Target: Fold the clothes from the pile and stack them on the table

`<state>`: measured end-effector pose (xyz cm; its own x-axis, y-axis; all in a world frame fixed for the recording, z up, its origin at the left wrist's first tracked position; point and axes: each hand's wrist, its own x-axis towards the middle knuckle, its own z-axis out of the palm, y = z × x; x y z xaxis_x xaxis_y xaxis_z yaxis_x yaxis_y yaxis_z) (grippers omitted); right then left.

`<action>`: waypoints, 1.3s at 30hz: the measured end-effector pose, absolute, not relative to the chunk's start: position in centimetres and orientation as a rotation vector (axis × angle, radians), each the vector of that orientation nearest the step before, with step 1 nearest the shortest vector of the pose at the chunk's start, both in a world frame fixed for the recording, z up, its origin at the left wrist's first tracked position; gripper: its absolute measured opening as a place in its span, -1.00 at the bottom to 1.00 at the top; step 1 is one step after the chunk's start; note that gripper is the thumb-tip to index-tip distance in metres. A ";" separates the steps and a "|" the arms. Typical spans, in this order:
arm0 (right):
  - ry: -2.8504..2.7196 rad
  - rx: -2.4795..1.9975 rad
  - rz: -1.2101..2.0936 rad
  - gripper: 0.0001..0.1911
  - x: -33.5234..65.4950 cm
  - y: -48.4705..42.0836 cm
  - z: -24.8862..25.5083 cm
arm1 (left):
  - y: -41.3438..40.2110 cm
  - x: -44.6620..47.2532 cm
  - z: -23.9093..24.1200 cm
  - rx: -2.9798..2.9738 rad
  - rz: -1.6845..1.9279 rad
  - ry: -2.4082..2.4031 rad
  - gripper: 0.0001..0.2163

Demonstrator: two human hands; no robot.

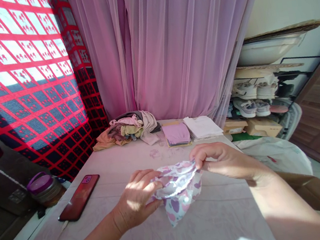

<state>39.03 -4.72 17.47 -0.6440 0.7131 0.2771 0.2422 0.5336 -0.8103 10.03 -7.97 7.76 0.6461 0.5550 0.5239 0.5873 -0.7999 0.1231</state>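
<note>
A small white cloth with pink and purple heart prints (178, 191) hangs between my two hands above a pale bed surface (217, 223). My left hand (136, 201) grips its left side with fingers curled round the fabric. My right hand (221, 159) pinches its upper right edge. The cloth's lower corner droops toward the surface.
A heap of unfolded clothes (129, 129) lies at the far end, beside a folded lilac piece (176, 134) and a folded white stack (202, 126). A red phone (79, 197) lies at the left edge. A shoe rack (260, 99) stands at the right. Pink curtain (167, 46) hangs behind.
</note>
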 end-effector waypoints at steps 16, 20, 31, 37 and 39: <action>-2.133 -0.815 0.993 -0.69 39.2 -4.4 16.7 | -9.4 9.6 7.4 -2.898 -0.894 -0.915 -0.64; -2.136 -0.817 0.996 -0.70 39.1 -4.3 16.5 | -10.0 9.2 7.0 -2.871 -0.848 -0.860 -0.48; -2.228 -0.773 1.002 -0.68 38.4 -4.7 17.8 | -8.3 10.1 7.9 -2.963 -0.713 -1.075 -0.53; -2.236 -0.762 0.984 -0.70 38.7 -4.4 17.8 | -6.8 10.6 8.3 -2.997 -0.783 -1.052 -0.60; -2.242 -0.738 0.990 -0.73 38.8 -4.2 17.5 | -6.2 10.8 8.1 -3.007 -0.736 -1.080 -0.61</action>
